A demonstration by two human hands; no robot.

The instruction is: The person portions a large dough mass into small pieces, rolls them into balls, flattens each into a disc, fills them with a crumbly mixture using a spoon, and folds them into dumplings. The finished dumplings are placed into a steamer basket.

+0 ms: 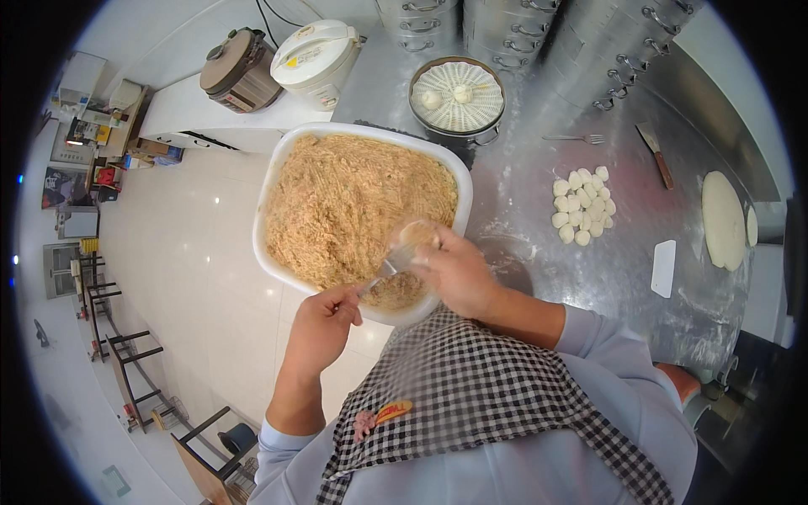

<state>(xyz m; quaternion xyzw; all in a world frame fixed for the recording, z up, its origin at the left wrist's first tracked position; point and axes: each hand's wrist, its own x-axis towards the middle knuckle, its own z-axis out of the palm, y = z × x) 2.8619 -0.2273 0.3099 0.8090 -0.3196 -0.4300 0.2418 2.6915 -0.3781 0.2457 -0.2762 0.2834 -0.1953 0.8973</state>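
My left hand (328, 320) grips the thin handle of a silver utensil (388, 268) over the near part of the tub; motion blur hides whether its head is a fork or a spoon. In my right hand (459, 269), the fingers curl round a pale dough wrapper (417, 238) with brownish filling on it, partly smeared by movement. The utensil's head meets the wrapper or lies just beside it. Below both hands, a large white tub (263, 244) is heaped with orange-brown shredded filling (353, 198). Its near part is lower than the mound.
On the floured steel table (539, 286) lie several dough pieces (583, 202), a fork (576, 138), a wooden-handled knife (655, 156), a white scraper (663, 268) and a dough slab (724, 220). A lined steamer (457, 97) holds two buns. Stacked steamers (581, 55) and two cookers (316, 63) stand behind.
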